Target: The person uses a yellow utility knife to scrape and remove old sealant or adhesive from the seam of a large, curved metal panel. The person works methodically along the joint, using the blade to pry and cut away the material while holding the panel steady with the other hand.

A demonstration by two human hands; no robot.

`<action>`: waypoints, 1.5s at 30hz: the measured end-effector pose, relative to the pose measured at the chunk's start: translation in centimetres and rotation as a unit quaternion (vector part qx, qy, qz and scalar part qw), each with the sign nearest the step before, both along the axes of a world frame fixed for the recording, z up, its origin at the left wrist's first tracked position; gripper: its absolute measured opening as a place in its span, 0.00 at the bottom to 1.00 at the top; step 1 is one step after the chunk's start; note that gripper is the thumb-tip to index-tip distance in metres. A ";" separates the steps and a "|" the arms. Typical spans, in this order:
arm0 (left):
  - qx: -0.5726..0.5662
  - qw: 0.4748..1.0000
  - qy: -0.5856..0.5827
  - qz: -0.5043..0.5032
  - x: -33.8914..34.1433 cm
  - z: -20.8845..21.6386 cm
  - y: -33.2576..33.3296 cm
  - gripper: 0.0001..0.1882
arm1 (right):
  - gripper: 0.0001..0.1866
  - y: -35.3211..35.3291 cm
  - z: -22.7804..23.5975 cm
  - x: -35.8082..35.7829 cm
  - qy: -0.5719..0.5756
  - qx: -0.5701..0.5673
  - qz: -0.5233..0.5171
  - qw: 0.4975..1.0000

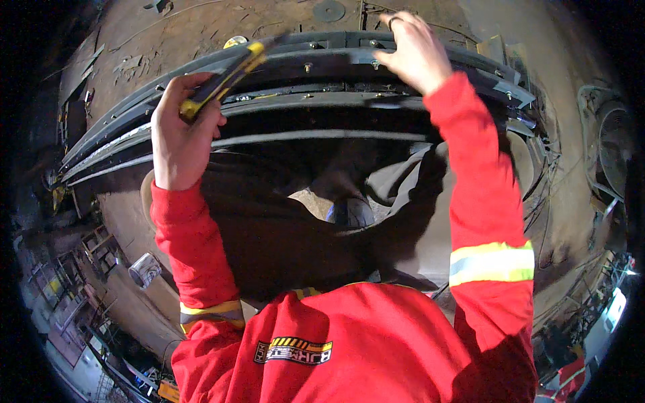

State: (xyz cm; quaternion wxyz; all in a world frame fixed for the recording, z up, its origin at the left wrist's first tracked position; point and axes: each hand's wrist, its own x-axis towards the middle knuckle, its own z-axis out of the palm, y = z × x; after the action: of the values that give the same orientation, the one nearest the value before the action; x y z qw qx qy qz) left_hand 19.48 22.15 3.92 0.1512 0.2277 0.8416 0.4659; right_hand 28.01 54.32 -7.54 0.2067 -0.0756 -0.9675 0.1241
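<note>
My left hand (183, 131) is closed round a long, narrow yellow-and-black hand tool (225, 77), shaped like a utility knife. Its dark tip points up and right and is blurred. Over the right part of a long dark assembly (269, 124) hovers my right hand (416, 54), holding nothing, its fingers stretched and the thumb apart. The assembly has several parallel black strips and metal edges, running across in front of me. Bolts with nuts (308, 68) stick up along it, one close below my right thumb.
A round disc (329, 10) and scraps lie on the brown surface beyond the assembly. A small yellowish tin (235, 41) stands behind it. To the left is a white bucket (144, 270); at the far right, a large round coil-like object (613, 141). My dark-trousered legs are below.
</note>
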 end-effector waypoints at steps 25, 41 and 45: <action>-0.047 0.993 0.059 -0.087 6.0 -4.9 6.0 0.14 | 0.15 -19.9 2.3 3.2 0.124 -0.949 -0.160 0.240; -0.106 0.978 0.132 -0.125 5.1 -5.4 7.7 0.10 | 0.17 -19.4 2.0 3.0 0.189 -0.951 -0.156 0.190; -0.125 0.975 0.136 -0.122 5.0 -5.5 8.2 0.10 | 0.16 -19.0 2.0 3.0 0.209 -0.953 -0.143 0.167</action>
State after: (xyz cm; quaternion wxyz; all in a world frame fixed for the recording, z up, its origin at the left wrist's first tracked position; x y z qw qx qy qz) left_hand 24.47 30.37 -1.62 0.1180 0.3690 0.8717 0.3000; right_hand 30.97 35.33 -5.50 0.1825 -0.3217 0.0104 0.9290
